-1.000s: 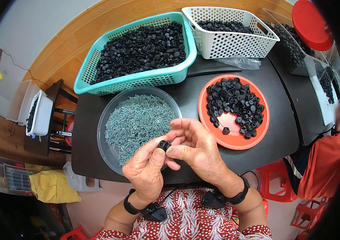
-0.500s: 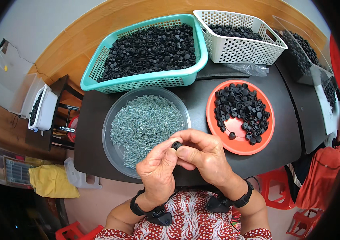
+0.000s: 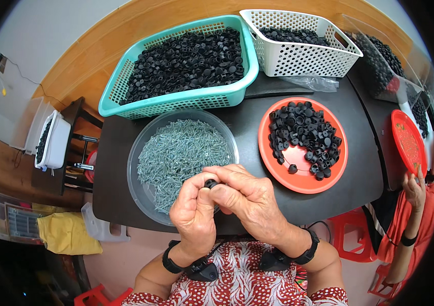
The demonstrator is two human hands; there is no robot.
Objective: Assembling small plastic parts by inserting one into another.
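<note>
Over the near edge of a clear round tub [image 3: 133, 191] of silvery screws [image 3: 184, 153], my two hands meet. Between their fingertips is a small black plastic cap [image 3: 210, 183], mostly covered by the fingers. My left hand [image 3: 192, 217] pinches it with thumb and forefinger. From the other side my right hand [image 3: 252, 204] closes on the same cap, its thumb pressed against it. Whether a screw is inside the cap is hidden. To the right stands a round orange-red plate [image 3: 298, 183] with many black caps [image 3: 304, 130] heaped toward its far side.
Behind the tub stands a teal basket [image 3: 176, 106] full of black parts, beside a white perforated basket [image 3: 306, 64] of similar pieces. A clear bin [image 3: 380, 84] is at the far right. Another person's hand [image 3: 415, 191] holds a red tray [image 3: 408, 143] at the right.
My hands have shifted slightly left, still closed on the cap. The view has shifted a little. Another person's arm and red tray have come into view at the right.
</note>
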